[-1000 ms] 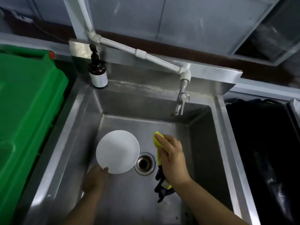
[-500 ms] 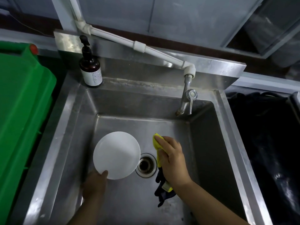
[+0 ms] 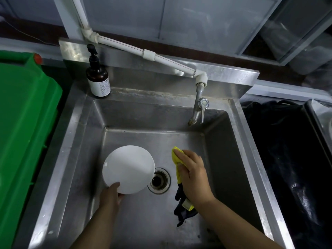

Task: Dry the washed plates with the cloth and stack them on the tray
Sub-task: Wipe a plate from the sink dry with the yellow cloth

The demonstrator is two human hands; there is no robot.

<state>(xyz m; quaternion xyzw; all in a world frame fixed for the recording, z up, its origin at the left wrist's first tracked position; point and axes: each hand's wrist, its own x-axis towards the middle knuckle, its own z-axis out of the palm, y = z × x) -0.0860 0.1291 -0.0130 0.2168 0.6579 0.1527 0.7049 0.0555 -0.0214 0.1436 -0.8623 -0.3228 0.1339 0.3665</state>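
Over the sink (image 3: 75,141) basin, the white plate (image 3: 128,168), pinched at its near edge by the left hand (image 3: 110,195), has barely shifted since a second ago. Just right, beyond the drain (image 3: 159,180), the right hand (image 3: 193,174) still grasps the yellow cloth (image 3: 177,159), apart from the plate, so I judge drying not yet begun.

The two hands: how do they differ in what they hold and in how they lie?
The left hand grips a white plate by its near edge, thumb on top; the right hand holds a yellow cloth, its back toward the camera. The left hand lies nearer the sink's left wall; the right hand lies right of the drain. Both are bare and inside the sink.
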